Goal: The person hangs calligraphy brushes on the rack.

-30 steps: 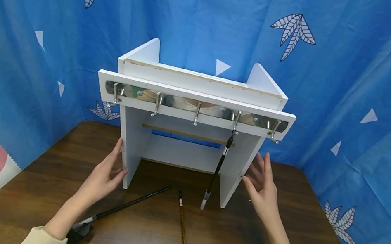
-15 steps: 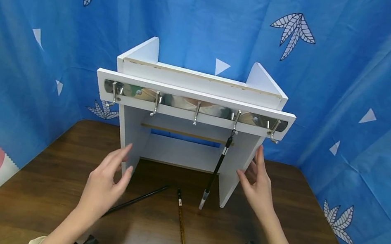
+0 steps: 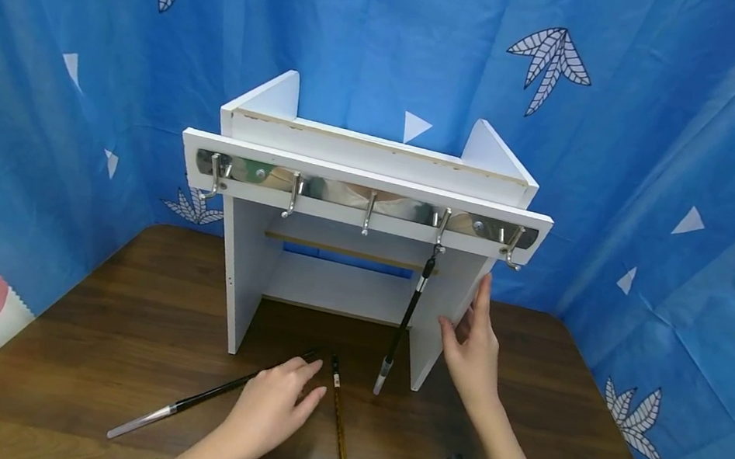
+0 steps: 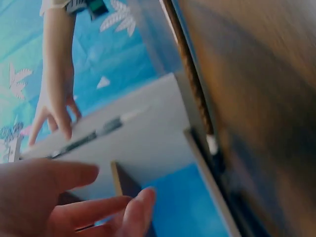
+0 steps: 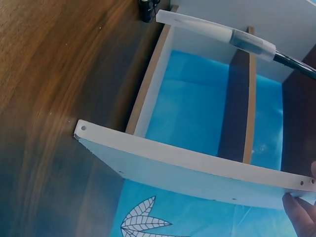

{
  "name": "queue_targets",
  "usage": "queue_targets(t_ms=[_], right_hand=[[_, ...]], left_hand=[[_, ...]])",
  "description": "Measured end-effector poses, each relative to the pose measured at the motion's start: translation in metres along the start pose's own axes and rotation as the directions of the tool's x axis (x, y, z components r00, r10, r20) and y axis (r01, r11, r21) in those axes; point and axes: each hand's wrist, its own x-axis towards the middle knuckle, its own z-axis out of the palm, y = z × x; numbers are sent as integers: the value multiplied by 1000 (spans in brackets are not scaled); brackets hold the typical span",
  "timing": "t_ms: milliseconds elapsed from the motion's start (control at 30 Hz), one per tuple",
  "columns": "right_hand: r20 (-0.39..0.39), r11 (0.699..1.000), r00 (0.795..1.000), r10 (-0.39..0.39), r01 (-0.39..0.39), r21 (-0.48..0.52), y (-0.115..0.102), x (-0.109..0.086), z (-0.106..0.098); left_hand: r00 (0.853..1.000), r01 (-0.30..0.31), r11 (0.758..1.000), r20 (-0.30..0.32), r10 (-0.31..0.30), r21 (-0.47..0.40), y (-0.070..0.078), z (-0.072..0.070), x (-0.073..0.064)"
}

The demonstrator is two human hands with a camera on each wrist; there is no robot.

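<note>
Dark wood table (image 3: 50, 326): one black-handled brush (image 3: 210, 394), near-left of the white rack (image 3: 378, 151), beneath my left hand (image 3: 273, 400), fingers loose and parted, contact unclear; a light mid-handle pinch would, I judge, balance it best. My right hand (image 3: 476, 358), fingers extended, rests on the rack's right side; brown brush (image 3: 342, 430) alongside; patterned blue curtain (image 3: 394, 37), far.
</note>
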Motion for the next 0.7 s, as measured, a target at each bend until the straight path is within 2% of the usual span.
queue_targets(t_ms=[67,167,267,400,533,700], right_hand=[[-4,1000,1000,-2,2,4,0,0,1],[-5,1000,1000,-3,3,10,0,0,1],[-9,1000,1000,-1,1,6,0,0,1],[-9,1000,1000,-3,3,5,-1,0,2],[-11,1000,1000,-7,7,-2,-2,1,1],[-15,1000,1000,-15,14,-16,-2,0,1]], left_hand=[[993,17,1000,119,-15,-13,3,9,0],[961,68,997,270,-58,-27,7,22,2],[932,102,995,351,-91,-14,10,34,5],[916,94,995,391,-93,18,14,45,8],[915,55,996,396,-76,65,15,52,11],[917,58,992,387,-97,112,17,57,15]])
